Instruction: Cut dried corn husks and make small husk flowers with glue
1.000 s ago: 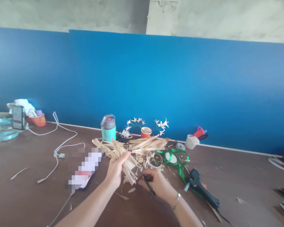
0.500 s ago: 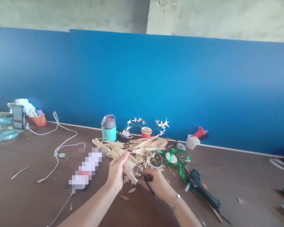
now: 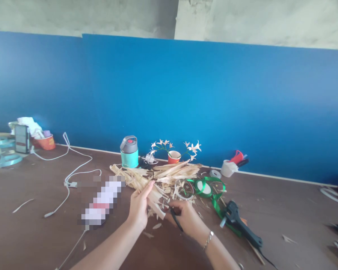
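My left hand (image 3: 139, 206) is closed round a pale dried corn husk (image 3: 157, 205), its thumb pressed along the top. In my right hand (image 3: 186, 217) is a pair of dark-handled scissors (image 3: 176, 219), whose blades point at the husk and are partly hidden. The husk's lower end lies close to my right fingers; whether they touch it I cannot tell. Behind both hands spreads a pile of dried husks (image 3: 177, 172). Small cut pieces (image 3: 157, 226) are scattered on the brown table (image 3: 154, 251) below.
An orange cup (image 3: 174, 157) with pale flowers on green stems stands behind the pile, beside a turquoise flask (image 3: 129, 153). Rightward lie a green ribbon roll (image 3: 204, 188), a black glue gun (image 3: 243, 227) and a white tub (image 3: 228, 168). A power strip (image 3: 103, 204) and white cable (image 3: 73, 174) lie left.
My hands stay nearly in place. The husk's lower end has shifted slightly to the right, and the scissors have turned a little in my right hand.
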`<state>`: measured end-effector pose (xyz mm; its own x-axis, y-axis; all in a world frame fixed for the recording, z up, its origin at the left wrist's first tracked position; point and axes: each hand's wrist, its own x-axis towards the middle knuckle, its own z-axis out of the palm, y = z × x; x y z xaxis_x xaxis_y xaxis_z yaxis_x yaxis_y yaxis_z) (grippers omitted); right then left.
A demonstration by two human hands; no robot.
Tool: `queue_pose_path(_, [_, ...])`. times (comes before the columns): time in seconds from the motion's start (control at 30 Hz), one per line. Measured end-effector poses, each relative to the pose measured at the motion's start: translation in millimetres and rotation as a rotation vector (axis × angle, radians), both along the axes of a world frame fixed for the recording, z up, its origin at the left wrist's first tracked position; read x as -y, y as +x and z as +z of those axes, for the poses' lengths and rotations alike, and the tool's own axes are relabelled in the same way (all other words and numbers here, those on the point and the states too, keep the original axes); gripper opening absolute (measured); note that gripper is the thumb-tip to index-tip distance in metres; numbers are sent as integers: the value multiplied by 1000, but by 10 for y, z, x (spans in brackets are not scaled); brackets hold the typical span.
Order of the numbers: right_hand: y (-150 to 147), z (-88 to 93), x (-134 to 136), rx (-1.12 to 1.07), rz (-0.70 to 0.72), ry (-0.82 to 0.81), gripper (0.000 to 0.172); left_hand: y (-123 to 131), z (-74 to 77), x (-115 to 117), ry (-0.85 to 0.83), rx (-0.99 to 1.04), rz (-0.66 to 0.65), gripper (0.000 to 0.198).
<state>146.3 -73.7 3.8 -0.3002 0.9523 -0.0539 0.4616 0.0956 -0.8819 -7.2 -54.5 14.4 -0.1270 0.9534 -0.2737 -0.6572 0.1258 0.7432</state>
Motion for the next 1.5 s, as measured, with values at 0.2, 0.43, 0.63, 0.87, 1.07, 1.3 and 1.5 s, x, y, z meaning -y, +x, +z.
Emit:
queue_pose_path(0.2, [-12,-21,-5,-29,-5,-36,18,14,1,2,-14,-4,22,37])
queue_pose_path(0.43, [16,41,3,-37,-7,-183,19,-36,17,-38,27,-31,21,34])
queue_pose_path(0.63, [202,118,3,-104,120,-360,28,-194,75,-164,91,-144,56,35])
queue_pose_path(0.87, [301,109,-13,-204,146,-421,35,-269,66,-195,131,-294,-79,34])
queue_pose_path(1.07, [322,155,-8,-157,142,-426,33,-265,96,-198,126,-331,-129,33])
queue_pose_path(1.3, [265,153,-1,-136,136,-424,30,-216,186,-142,141,-345,-123,27])
queue_pose_path(1.5, [266,143,-4,-130,154,-422,31,-226,139,-161,141,-323,-176,23])
